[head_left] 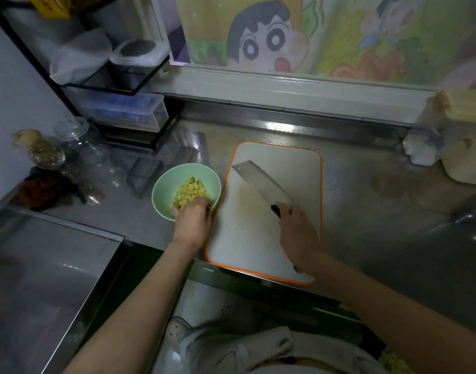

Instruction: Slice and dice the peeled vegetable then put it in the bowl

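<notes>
Site type: small home kitchen. Indicators: stainless-steel counter (366,168) w/ raised rear lip; orange-rimmed cutting board (293,163) under the right hand (298,229), whose fingers (290,210) grip a cleaver (261,182); green bowl (165,193) of diced veg (189,188) around the left hand (193,222) fingertips (204,202); glass jars (75,136) and black rack (153,74) w/ plastic containers (139,55) left of and beyond those fingertips; cartoon-print window covering (258,41) beyond both hands, indicating domestic, not commercial, use.

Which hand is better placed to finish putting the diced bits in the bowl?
Left hand: it's inside the bowl, on the diced pieces. The right hand grips the knife over the board.
</notes>
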The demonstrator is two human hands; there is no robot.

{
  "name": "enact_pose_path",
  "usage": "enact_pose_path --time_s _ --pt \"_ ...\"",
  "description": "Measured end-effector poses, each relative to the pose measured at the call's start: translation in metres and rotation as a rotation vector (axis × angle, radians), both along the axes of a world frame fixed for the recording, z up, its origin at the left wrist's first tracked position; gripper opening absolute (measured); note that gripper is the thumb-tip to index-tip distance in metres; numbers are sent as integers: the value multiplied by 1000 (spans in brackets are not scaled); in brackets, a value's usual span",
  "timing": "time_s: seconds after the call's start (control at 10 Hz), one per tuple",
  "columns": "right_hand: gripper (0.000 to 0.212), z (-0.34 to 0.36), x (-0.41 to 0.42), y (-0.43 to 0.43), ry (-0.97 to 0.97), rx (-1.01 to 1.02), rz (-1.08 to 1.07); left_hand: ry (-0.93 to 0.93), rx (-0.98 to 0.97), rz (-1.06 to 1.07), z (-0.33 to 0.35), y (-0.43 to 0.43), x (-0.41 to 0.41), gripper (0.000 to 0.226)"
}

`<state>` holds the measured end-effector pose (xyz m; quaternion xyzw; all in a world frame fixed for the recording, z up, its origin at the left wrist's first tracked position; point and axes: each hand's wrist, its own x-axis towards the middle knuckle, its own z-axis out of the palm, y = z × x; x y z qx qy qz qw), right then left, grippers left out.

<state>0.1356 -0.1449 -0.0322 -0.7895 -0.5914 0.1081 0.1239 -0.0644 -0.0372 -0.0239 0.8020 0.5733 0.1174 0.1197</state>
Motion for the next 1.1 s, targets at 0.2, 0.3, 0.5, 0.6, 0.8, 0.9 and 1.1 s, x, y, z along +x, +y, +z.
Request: enact_pose_path --time_s 0.2,0.3,0.5,0.6,0.8,0.9,1.1 --pt "52 -12 3 -4 -84 -66 9 -7 2 -33 -5 -2 3 12" --pt "51 -14 0 -6 -42 -89 22 -12 11 -65 -9 -4 7 13" --pt "34 -30 -6 -7 82 -142 89 10 1 -76 -9 -7 17 18" --pt "38 -34 -13 -6 40 -180 100 11 10 -107 -7 -7 16 18" --pt "33 -28 -5 4 -46 -290 202 -28 -109 -168 5 1 13 15" --pt "33 -21 8 16 -105 -373 326 36 -160 -197 12 8 13 15" --pt "46 57 35 68 -120 -475 402 292 -158 -215 38 29 19 33"
